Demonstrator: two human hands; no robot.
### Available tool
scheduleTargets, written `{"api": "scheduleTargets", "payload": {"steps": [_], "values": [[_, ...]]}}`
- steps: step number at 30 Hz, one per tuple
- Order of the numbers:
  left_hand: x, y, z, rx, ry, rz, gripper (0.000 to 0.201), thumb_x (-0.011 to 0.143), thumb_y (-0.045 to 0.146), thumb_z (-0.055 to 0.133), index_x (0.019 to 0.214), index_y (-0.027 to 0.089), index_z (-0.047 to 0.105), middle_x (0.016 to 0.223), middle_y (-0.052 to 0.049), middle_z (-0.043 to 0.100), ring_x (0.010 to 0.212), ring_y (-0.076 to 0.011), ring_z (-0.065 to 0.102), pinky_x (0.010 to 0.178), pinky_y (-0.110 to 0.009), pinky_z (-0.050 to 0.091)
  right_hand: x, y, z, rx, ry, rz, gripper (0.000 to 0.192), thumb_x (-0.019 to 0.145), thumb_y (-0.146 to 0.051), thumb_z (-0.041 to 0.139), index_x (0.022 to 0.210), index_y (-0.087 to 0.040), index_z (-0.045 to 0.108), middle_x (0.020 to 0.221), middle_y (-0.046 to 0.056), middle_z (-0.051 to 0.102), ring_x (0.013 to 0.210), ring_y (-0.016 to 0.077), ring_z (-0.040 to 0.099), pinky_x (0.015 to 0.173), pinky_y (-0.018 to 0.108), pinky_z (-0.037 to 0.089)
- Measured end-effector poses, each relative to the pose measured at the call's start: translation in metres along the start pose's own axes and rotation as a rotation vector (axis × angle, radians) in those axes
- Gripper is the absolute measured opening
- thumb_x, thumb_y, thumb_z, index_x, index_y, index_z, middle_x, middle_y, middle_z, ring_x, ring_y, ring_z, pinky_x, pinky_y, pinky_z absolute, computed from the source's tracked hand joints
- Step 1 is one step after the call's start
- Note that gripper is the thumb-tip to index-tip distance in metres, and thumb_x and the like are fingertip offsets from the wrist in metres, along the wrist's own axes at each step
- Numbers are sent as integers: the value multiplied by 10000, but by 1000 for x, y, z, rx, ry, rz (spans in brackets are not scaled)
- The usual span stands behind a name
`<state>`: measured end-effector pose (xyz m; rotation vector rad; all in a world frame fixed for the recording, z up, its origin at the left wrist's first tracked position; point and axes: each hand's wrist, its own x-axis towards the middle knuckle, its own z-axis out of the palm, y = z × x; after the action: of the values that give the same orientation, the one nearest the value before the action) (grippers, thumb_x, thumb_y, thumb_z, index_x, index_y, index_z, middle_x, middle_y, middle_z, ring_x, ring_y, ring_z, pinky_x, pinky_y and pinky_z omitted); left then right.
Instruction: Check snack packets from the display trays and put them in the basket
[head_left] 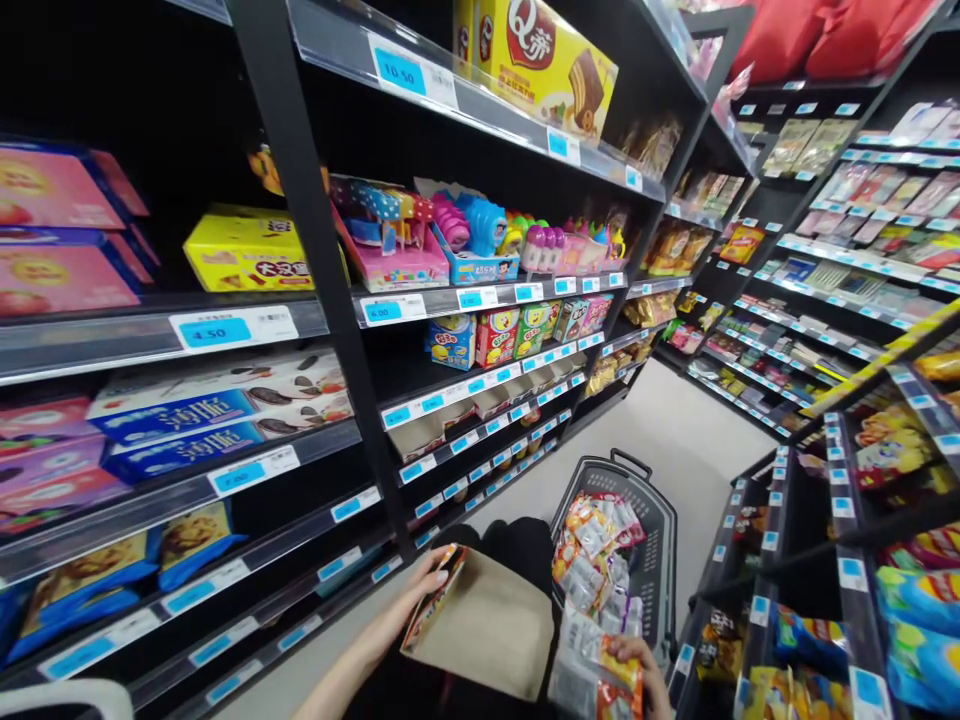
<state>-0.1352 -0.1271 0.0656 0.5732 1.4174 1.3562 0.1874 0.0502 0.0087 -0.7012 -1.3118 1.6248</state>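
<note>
A narrow shop aisle of black shelves (360, 400) packed with boxed sweets runs ahead of me, and a dark basket (660, 540) full of snack packets stands on the floor below them. Just left of the basket, my left hand (420, 590) is closed on a few flat packets (435, 595) along a brown carton's (487, 630) edge; I should keep them squared together so none slips. At the basket's near rim, my right hand (637, 665) is clamped on a bundle of foil packets (592, 670).

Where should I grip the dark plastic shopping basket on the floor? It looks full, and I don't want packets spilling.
Probably by the dark looped handle at the far end of the dark plastic shopping basket, reaching from above. It stands clear of the rim, while the silvery snack packets heap over the near end.
</note>
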Motion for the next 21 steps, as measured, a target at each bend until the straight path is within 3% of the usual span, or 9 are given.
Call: {"api": "scheduleTargets", "payload": {"steps": [5,10,15,18,21], "values": [[13,9,-14,-49,-71,-139,703,682,569,624,1291,221,576,1289,-84,643,1207,-357,548,1057,-464,355,7,-21,-12,21,35,128,206,721,-404,683,645,-213,697,712,36,649,732,218,609,722,334,503],[53,31,-36,-47,-108,-224,527,635,403,726,1121,202,704,1246,-84,679,1197,-344,568,1061,-428,357,1,-5,-7,39,120,190,152,729,-356,646,666,-225,689,741,25,632,764,205,589,741,308,479],[93,47,-29,-24,-128,-235,432,613,323,785,1021,184,746,1180,-77,716,1202,-347,566,1073,-398,355,-20,5,10,74,187,202,124,723,-324,638,666,-219,670,769,23,625,778,202,577,764,314,459],[83,37,-22,-55,-78,-213,494,701,436,724,1128,192,691,1170,-71,719,1173,-334,592,1038,-408,403,-36,-1,16,105,231,205,147,751,-343,612,680,-224,663,779,22,613,785,207,579,773,330,460],[53,18,-23,-97,30,-192,633,742,543,649,1257,180,586,1229,-95,684,1153,-327,611,1000,-410,449,-46,-11,21,140,256,216,160,775,-347,591,697,-226,663,799,25,612,798,211,586,777,341,465]]}}
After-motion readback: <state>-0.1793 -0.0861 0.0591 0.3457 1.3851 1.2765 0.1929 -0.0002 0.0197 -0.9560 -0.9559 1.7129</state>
